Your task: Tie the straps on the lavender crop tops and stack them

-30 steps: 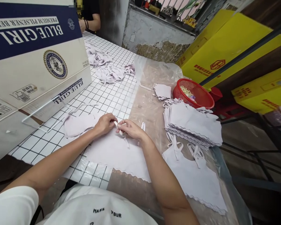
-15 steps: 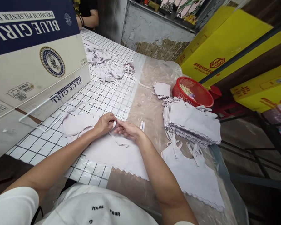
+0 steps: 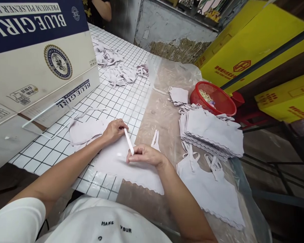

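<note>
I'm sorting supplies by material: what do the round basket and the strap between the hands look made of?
Basket: probably plastic, glossy red, with molded-looking mesh sides. Strap: seemingly soft fabric, matte white; flat and ribbon-like, possibly elastic.

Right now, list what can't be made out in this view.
All head view:
- Ends of white strap: hidden by left hand and right hand.
- Left side of carton: cut off by left edge.
- Head of far person: cut off by top edge.
- Small pieces in red basket: too small to identify.
</note>
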`<state>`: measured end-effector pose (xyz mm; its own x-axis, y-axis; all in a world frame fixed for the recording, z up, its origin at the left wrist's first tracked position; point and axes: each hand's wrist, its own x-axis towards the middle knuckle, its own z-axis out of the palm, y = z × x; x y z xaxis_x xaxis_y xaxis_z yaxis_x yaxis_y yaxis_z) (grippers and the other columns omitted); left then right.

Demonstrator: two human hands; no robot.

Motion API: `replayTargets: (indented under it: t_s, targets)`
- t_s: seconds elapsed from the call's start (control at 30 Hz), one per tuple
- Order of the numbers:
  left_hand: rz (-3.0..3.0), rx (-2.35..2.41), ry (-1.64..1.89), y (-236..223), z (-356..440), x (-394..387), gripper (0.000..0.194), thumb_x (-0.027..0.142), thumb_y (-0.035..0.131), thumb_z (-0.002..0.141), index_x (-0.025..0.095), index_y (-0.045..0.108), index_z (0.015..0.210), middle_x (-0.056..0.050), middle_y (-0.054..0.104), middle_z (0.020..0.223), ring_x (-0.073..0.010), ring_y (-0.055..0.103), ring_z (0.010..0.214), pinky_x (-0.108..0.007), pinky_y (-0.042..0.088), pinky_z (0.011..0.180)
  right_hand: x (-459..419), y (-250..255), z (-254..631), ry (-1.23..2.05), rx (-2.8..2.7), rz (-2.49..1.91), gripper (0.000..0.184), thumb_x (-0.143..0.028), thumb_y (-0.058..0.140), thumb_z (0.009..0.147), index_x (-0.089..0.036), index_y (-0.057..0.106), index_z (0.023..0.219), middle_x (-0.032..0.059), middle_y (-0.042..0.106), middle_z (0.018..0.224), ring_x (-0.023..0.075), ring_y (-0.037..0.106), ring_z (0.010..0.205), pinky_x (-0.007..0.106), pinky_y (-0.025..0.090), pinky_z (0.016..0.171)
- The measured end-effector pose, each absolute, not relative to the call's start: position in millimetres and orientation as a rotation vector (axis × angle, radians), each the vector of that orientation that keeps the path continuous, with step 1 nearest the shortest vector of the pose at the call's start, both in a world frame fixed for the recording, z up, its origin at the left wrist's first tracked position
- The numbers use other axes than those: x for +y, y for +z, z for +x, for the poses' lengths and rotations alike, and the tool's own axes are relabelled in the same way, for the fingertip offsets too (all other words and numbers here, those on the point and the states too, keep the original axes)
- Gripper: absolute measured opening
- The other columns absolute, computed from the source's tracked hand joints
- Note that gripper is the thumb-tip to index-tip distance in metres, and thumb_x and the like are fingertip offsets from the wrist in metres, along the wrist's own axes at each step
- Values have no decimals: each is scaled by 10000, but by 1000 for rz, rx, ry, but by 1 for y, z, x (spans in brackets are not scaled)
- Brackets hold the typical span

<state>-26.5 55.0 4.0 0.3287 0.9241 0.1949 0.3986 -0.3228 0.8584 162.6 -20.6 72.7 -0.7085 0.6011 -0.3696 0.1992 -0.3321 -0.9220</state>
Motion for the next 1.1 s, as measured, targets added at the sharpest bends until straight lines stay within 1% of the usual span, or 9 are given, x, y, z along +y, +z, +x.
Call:
replayTargets:
  t_s: [0.07,0.17,0.3,0.5,0.6,0.7,0.87,1.0,1.1]
  targets:
    - [1871,1193,909,4,-27,55,140,146,614,751,161,752,767,-24,633,738,-131,566,656,-253,452,609,-30,76,173,2141,-1744,-999,389,-533,702,796,-157,755,879,43,698,844,154,592,794,272,447,738]
    - [1893,1216,863,5,-26,54,165,143,596,751,170,757,777,-21,642,748,-135,569,662,-260,456,623,-36,76,185,2109,-1846,-935,463,-559,643,857,-128,761,978,48,666,827,132,559,740,254,430,688]
    - [1912,1280,792,7,-23,54,175,163,587,754,171,759,784,-21,639,748,-137,556,641,-272,446,618,-34,72,193,2055,-1891,-726,455,-541,651,871,-106,768,938,42,594,806,117,516,705,252,406,667]
    - [1943,1408,662,11,-21,58,184,178,560,767,168,740,803,-28,642,775,-153,565,656,-286,453,632,-31,62,192,1902,-1761,-661,359,-494,676,869,-157,781,931,35,558,862,125,506,786,277,416,774]
    - [1988,1444,516,16,-26,57,232,195,569,771,168,724,942,-40,668,859,-170,595,711,-292,481,669,-30,44,190,1781,-1523,-874,328,-485,715,823,-180,772,929,25,569,916,90,468,706,245,398,671]
    - [2100,1497,484,24,-38,45,376,236,617,754,163,667,1119,-73,660,1008,-200,618,811,-319,502,727,-25,23,186,1683,-1288,-1120,355,-503,721,782,-182,756,929,6,585,852,58,398,578,218,320,530]
    - [2048,1365,728,35,-44,6,193,305,541,846,178,670,912,-60,664,879,-197,615,800,-321,501,727,-15,4,174,1603,-1094,-1243,372,-495,771,691,-174,741,877,-8,587,733,72,453,572,204,332,475]
    - [1688,1204,645,36,-24,-14,271,426,599,830,170,681,867,-44,701,800,-161,599,670,-279,476,622,-16,3,166,1559,-1036,-1224,359,-470,795,658,-179,731,858,-2,615,742,101,540,651,206,417,504]
    - [1604,1201,652,38,-13,-15,252,410,611,814,169,684,813,-37,699,777,-154,591,664,-267,453,615,-19,4,166,1571,-1047,-1204,347,-452,802,663,-184,723,869,-5,629,764,107,570,678,217,467,546]
